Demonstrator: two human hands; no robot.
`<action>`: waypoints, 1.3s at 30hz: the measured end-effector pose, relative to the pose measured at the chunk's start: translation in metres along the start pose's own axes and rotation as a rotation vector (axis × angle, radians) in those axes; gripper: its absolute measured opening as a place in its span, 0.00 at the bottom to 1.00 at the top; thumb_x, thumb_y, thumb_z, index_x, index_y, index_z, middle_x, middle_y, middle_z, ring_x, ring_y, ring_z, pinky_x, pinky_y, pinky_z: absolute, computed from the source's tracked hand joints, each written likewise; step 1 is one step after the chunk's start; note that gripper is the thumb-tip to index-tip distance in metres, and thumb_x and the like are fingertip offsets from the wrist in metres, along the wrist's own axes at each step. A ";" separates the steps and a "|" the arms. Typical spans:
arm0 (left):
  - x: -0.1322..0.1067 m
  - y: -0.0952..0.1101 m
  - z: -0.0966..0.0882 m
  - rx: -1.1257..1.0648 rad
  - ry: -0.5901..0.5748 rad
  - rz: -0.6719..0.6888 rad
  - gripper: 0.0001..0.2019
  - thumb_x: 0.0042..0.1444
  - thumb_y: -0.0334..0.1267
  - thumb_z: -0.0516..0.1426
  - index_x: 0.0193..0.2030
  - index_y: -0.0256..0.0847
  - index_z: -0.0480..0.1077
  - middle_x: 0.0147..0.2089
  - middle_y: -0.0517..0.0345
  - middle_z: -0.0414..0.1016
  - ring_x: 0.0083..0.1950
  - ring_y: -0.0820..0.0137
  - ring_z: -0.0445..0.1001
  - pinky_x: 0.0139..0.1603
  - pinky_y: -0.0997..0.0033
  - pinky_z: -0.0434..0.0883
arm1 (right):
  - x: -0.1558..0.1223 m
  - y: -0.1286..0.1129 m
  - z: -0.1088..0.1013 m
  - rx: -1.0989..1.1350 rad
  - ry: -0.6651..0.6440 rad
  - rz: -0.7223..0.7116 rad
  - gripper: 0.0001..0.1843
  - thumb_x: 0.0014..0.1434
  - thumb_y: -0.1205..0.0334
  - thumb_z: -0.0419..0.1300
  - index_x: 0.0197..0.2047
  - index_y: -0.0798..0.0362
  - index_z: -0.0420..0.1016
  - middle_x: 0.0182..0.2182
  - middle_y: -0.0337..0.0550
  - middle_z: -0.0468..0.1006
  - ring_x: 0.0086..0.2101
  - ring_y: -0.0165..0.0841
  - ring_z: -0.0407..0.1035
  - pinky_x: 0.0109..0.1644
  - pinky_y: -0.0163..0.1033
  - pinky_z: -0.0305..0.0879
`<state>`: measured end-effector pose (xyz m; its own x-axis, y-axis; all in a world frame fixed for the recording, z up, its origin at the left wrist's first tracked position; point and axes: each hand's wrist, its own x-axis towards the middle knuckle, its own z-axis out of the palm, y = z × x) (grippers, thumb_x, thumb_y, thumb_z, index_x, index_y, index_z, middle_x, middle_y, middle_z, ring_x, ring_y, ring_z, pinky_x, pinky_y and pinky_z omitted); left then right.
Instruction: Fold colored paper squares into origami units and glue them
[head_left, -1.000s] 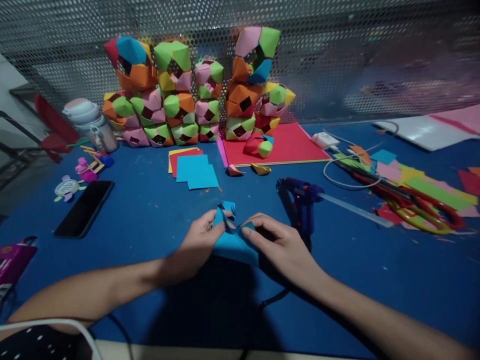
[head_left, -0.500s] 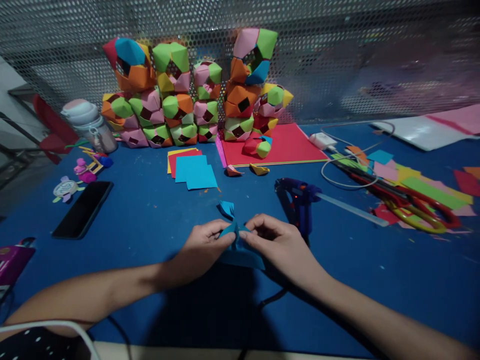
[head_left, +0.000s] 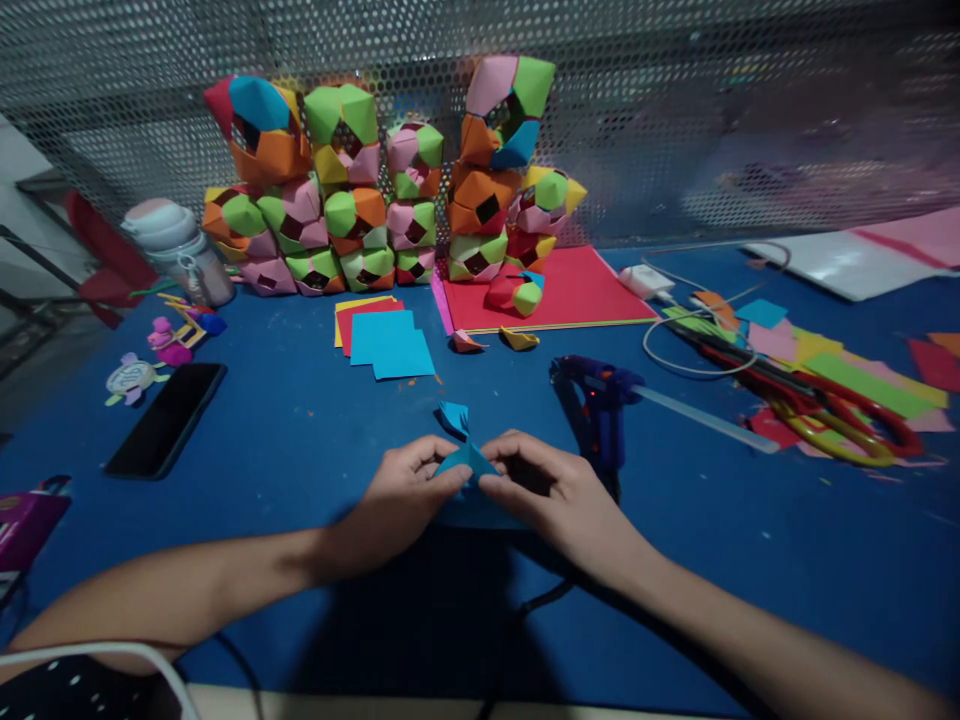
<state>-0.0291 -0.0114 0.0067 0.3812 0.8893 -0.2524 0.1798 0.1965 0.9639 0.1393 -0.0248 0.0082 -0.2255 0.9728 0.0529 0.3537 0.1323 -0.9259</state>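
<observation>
Between thumbs and fingers, my left hand (head_left: 409, 487) and my right hand (head_left: 559, 490) both pinch a blue sheet of origami paper (head_left: 480, 512), partly folded. A pointed fold stands up between the thumbs; the fingers hide much of its sides. Just beyond it lies a small folded blue paper piece (head_left: 453, 416). A blue glue gun (head_left: 604, 395) with a clear glue stick rests to the right of my right hand. Farther off are a folded pink paper piece (head_left: 466, 342) and a folded yellow one (head_left: 519, 339). Square paper sheets (head_left: 394, 343) in blue, red and yellow lie behind my left hand.
Stacked origami blocks (head_left: 360, 220) stand along the perforated metal screen (head_left: 645, 120). Scissors (head_left: 832, 425), paper scraps (head_left: 870, 380) and a white charger (head_left: 646, 283) lie right. A phone (head_left: 166, 420), toy turtle (head_left: 130, 379) and bottle (head_left: 180, 255) are at left.
The blue paper's front edge, which hung lower toward me, now sits higher and flatter. Its pointed fold is spread wider between the thumbs. Both hands stay nearly in place.
</observation>
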 end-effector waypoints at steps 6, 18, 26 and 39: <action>0.001 -0.001 0.000 0.071 0.039 0.039 0.09 0.54 0.42 0.53 0.31 0.37 0.68 0.28 0.61 0.65 0.30 0.75 0.60 0.29 0.76 0.58 | -0.001 0.004 0.002 -0.103 0.063 -0.083 0.05 0.54 0.61 0.56 0.31 0.53 0.70 0.23 0.36 0.67 0.24 0.28 0.61 0.27 0.33 0.58; 0.004 0.001 0.000 0.012 0.030 0.017 0.09 0.51 0.40 0.55 0.33 0.35 0.69 0.31 0.59 0.68 0.32 0.74 0.63 0.31 0.76 0.59 | -0.001 0.008 0.004 -0.139 0.019 -0.129 0.06 0.56 0.64 0.54 0.30 0.53 0.71 0.24 0.37 0.69 0.25 0.28 0.62 0.29 0.33 0.58; 0.005 0.000 0.002 -0.187 0.080 -0.032 0.10 0.47 0.41 0.60 0.32 0.37 0.67 0.26 0.65 0.64 0.28 0.77 0.61 0.30 0.77 0.58 | -0.001 0.003 0.001 -0.109 -0.033 -0.095 0.09 0.56 0.62 0.54 0.26 0.53 0.69 0.23 0.38 0.69 0.25 0.29 0.62 0.29 0.33 0.59; 0.004 0.005 0.001 -0.126 -0.042 -0.044 0.06 0.46 0.34 0.57 0.30 0.38 0.63 0.25 0.66 0.61 0.27 0.77 0.59 0.28 0.78 0.57 | 0.002 0.008 -0.001 -0.093 -0.003 -0.102 0.07 0.56 0.63 0.55 0.28 0.54 0.72 0.22 0.37 0.67 0.25 0.28 0.62 0.28 0.34 0.58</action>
<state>-0.0257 -0.0078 0.0103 0.4134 0.8612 -0.2958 0.0826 0.2881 0.9540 0.1422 -0.0212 0.0009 -0.2677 0.9527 0.1438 0.4115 0.2480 -0.8770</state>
